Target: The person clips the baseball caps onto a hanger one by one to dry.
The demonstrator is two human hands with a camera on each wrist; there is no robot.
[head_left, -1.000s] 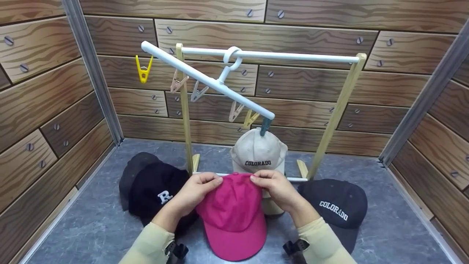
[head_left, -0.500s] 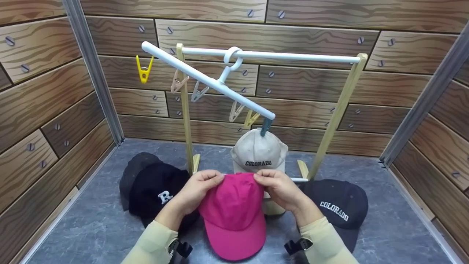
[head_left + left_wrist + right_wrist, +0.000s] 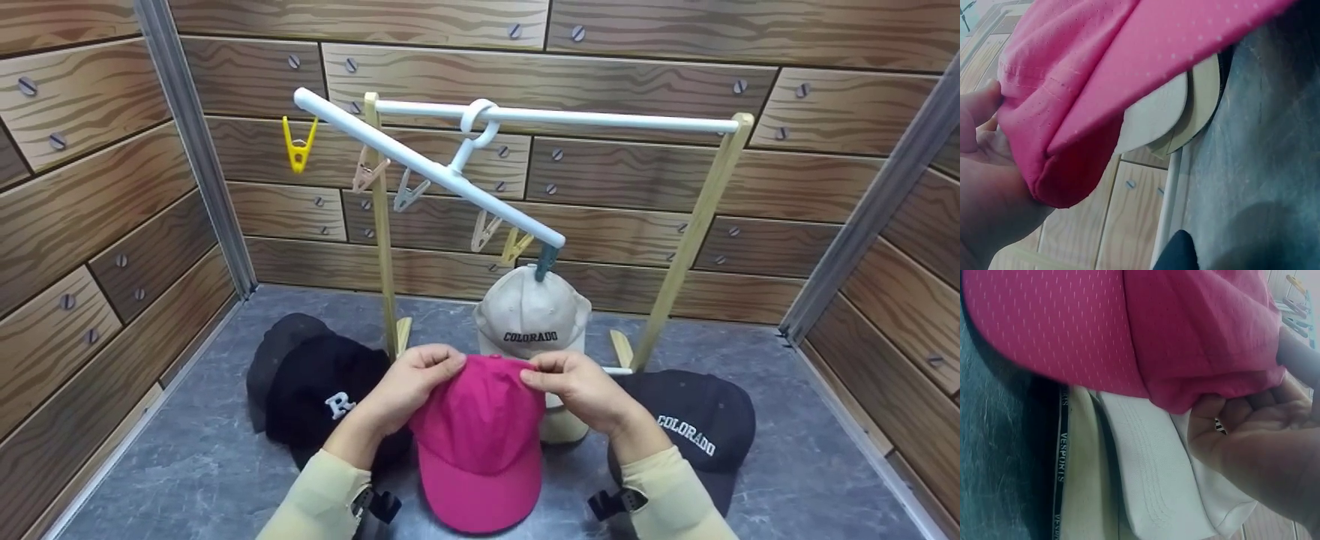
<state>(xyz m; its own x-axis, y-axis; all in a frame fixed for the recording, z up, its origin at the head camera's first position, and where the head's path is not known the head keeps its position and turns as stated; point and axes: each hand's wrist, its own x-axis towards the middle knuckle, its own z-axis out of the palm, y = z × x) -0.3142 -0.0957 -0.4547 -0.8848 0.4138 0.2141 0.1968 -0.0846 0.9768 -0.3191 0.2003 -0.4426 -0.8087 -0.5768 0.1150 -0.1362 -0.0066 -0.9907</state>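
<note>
A pink baseball cap [image 3: 480, 427] hangs between both hands, its brim pointing down toward me. My left hand [image 3: 412, 382] pinches the left of its crown top, and my right hand [image 3: 581, 390] pinches the right. In the left wrist view the pink cap [image 3: 1067, 79] drapes over the fingers; the right wrist view shows curled fingers under the crown of the cap [image 3: 1202, 332]. Just behind it a beige Colorado cap [image 3: 529, 307] hangs from a dark teal clothespin [image 3: 546, 262] on the tilted white hanger [image 3: 427, 165].
The hanger hooks over the white bar [image 3: 615, 118] of a wooden-legged rack. Several other clothespins, including a yellow one [image 3: 299, 146], dangle along it. A black cap with an R [image 3: 322, 397] overlaps a dark grey cap [image 3: 281, 345] on the left. A dark Colorado cap [image 3: 694, 420] lies right.
Both hands and the pink cap have shifted slightly right, and the crown is drawn up straighter between the hands. Hanger and other caps stay as they were.
</note>
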